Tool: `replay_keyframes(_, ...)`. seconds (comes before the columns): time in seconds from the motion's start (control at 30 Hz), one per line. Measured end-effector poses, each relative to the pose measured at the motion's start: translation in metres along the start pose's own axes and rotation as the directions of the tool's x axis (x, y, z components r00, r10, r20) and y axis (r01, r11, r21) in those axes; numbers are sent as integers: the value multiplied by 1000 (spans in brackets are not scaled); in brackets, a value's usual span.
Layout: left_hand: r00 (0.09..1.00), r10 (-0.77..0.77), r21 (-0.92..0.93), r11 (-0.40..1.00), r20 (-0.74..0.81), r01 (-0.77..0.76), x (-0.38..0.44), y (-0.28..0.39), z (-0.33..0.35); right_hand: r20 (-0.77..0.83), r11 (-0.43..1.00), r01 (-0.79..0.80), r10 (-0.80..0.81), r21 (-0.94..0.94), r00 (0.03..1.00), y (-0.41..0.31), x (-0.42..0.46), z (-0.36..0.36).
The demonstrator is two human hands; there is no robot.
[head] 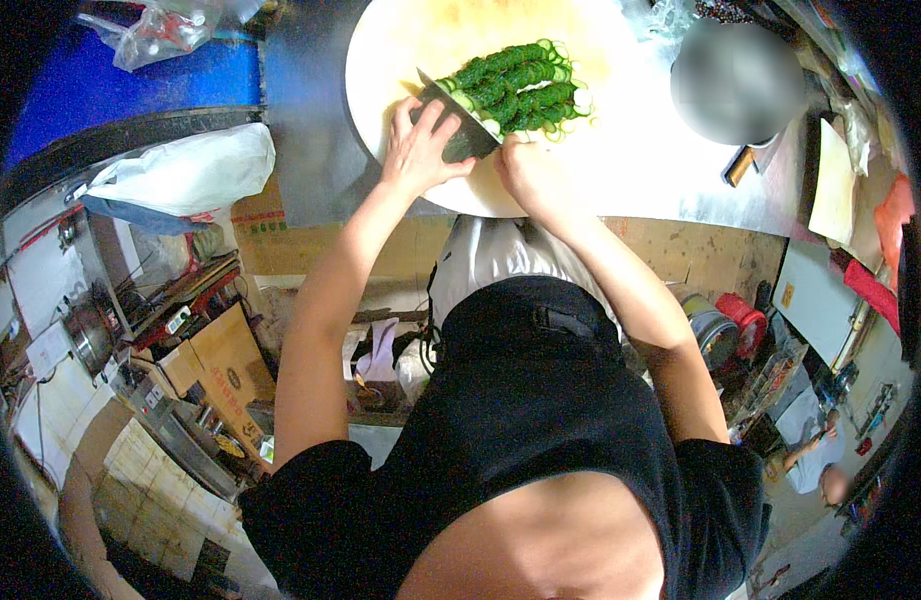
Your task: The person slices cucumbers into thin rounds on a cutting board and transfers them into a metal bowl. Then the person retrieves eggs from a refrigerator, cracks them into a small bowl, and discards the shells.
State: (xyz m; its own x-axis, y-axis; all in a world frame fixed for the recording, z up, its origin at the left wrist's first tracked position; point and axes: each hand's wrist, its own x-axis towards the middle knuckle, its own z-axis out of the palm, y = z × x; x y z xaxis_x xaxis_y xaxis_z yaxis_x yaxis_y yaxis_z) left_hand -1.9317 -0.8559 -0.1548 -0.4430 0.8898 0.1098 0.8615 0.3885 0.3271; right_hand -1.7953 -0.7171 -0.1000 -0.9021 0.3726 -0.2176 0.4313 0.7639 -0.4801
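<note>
A cleaver [460, 139] with a broad dark blade lies tilted on the round, pale cutting board [460, 196]. My right hand [526, 169] is closed at its near end; the handle is hidden inside the fist. On the flat of the blade rests my left hand [423, 150], fingers spread and thumb apart. Along the bright blade edge, rows of sliced cucumber [520, 82] fan out to the right, with dark green skin and pale cut faces. Several thin slices lie loose at their right end.
A metal worktop [306, 150] carries the board. On its right stand a blurred round metal vessel [738, 82] and a wooden-handled tool [741, 166]. A white plastic bag [182, 169] sits at left. Cardboard [333, 247] lines the worktop's front. Another person [805, 427] is far right.
</note>
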Motion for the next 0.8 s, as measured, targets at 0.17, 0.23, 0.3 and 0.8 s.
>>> replay_keyframes(0.17,999,26,-20,999,-31,-27,1,-4,5,40,998,-13,11,58,999,6,20,13)
replay_keyframes(0.23,999,14,-19,1000,-41,-15,-1,-5,6,2,999,18,-18,43,1000,8,9,7)
replay_keyframes(0.3,1000,4,-11,1000,-29,-4,-4,-4,6,3,1000,16,-16,23,1000,6,2,0)
replay_keyframes(0.8,996,28,-9,1000,-79,-29,-4,-3,5,41,999,46,-47,22,998,7,2,6)
